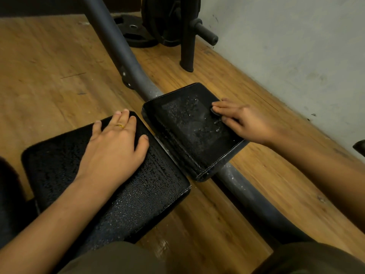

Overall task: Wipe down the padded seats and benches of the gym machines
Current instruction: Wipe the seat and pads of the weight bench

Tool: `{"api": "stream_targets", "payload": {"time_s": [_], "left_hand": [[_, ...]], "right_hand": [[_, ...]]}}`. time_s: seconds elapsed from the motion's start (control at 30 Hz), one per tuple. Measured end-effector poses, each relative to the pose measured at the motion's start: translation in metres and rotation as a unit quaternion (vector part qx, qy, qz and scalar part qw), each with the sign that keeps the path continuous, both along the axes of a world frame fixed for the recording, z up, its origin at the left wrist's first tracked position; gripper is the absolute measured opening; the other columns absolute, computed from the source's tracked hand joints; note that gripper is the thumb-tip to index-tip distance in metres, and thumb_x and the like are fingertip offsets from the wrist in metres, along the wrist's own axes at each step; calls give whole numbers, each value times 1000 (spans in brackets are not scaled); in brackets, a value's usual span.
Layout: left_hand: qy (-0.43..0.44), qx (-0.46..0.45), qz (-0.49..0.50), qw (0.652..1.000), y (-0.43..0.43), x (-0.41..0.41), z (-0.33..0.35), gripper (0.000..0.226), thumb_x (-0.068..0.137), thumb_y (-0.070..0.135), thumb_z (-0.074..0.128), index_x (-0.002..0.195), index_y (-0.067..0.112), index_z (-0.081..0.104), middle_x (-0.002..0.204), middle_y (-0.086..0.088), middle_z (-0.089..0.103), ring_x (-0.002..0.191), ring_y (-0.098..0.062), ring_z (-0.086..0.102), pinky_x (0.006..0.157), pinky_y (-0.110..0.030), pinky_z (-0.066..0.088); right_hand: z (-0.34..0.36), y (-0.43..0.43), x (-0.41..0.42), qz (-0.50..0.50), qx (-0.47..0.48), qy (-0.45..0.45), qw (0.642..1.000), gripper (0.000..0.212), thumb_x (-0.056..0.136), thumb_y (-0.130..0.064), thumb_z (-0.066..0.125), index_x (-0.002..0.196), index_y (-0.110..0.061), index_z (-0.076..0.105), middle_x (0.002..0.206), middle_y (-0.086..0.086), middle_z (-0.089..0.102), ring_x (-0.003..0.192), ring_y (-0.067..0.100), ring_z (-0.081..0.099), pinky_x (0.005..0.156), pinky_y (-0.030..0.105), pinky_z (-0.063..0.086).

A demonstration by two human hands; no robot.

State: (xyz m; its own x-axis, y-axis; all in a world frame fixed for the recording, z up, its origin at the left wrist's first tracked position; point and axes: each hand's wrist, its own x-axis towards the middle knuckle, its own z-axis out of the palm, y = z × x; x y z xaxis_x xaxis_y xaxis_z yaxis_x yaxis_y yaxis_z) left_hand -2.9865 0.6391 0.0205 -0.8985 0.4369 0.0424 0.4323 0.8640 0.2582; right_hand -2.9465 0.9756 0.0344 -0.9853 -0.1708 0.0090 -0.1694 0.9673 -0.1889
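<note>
Beside the grey steel frame tube (237, 184), the large black textured padded seat (148, 194) was pressed by the left hand (116, 143), laid flat with fingers spread, nothing grasped. Just beyond, the smaller droplet-covered black stitched pad (187, 123) was touched by the right hand (245, 121), whose nearly straight fingers pressed a small dark scrap (215, 112) onto it.

Wooden floor (49, 56) under the padded seats (138, 184).
A weight plate (136, 34) is laid flat on it; a black post (186, 56) and grey frame tube (116, 42) are borne beside.
</note>
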Motion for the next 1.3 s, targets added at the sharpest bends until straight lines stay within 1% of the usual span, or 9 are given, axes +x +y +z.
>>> {"api": "stream_targets", "payload": {"time_s": [0.17,0.3,0.43,0.53,0.57,0.67,0.83,1.0,1.3], "left_hand": [[2,-7,0,1000,3,-2,0,61,99,42,38,147,5,42,160,-13,30,150,-23,24,118,-57,21],[1,-5,4,1000,3,0,1,61,99,42,38,147,6,42,160,-12,30,150,-23,24,119,-57,20],[2,2,5,1000,3,-1,0,60,99,43,39,148,7,41,160,-11,30,150,-22,23,119,-56,20],[4,6,8,1000,2,-1,-2,61,99,43,39,148,7,41,161,-10,29,150,-21,22,120,-55,19],[5,6,7,1000,2,-1,-2,61,99,43,39,148,7,41,161,-10,29,150,-21,22,119,-55,19],[7,5,4,1000,2,-3,-4,61,99,43,39,147,7,43,160,-11,31,150,-22,24,118,-56,20],[6,-8,2,1000,3,-4,-4,61,98,43,38,146,6,44,159,-13,32,149,-24,26,117,-58,22],[4,-4,6,1000,3,-2,-3,62,99,44,36,149,7,39,161,-11,28,151,-22,21,120,-56,18],[14,4,-4,1000,2,-3,-6,61,99,43,39,147,5,43,159,-13,32,149,-23,25,118,-58,21]], "right_hand": [[0,-4,-13,-1,22,-5,1000,42,101,-9,53,142,-7,52,151,8,46,144,26,37,119,32,23],[0,-25,-59,-19,8,18,1000,41,102,-10,51,142,-6,52,151,10,47,141,26,41,111,15,17],[0,-34,-78,-40,-18,30,999,40,101,-11,52,140,-10,55,149,6,50,140,20,42,111,14,17],[-3,-25,-58,-43,-46,45,997,36,99,-8,55,135,-9,61,143,5,56,137,18,46,110,5,16],[-4,-20,-47,-42,-50,50,997,36,98,-7,56,133,-9,62,141,5,58,136,18,48,112,8,19],[-6,-5,-9,-32,-36,58,997,35,97,-7,59,131,-9,64,138,4,60,134,19,50,117,34,33],[-6,4,21,-40,-35,60,997,36,96,-7,62,132,-11,63,137,1,60,135,19,50,116,42,37],[-9,-15,-14,-42,-29,61,997,36,96,-4,59,132,-5,62,139,9,59,134,24,51,115,24,27],[-2,-10,41,-24,-31,45,998,37,96,-5,61,133,-7,62,139,4,58,135,13,46,117,16,23]]}}
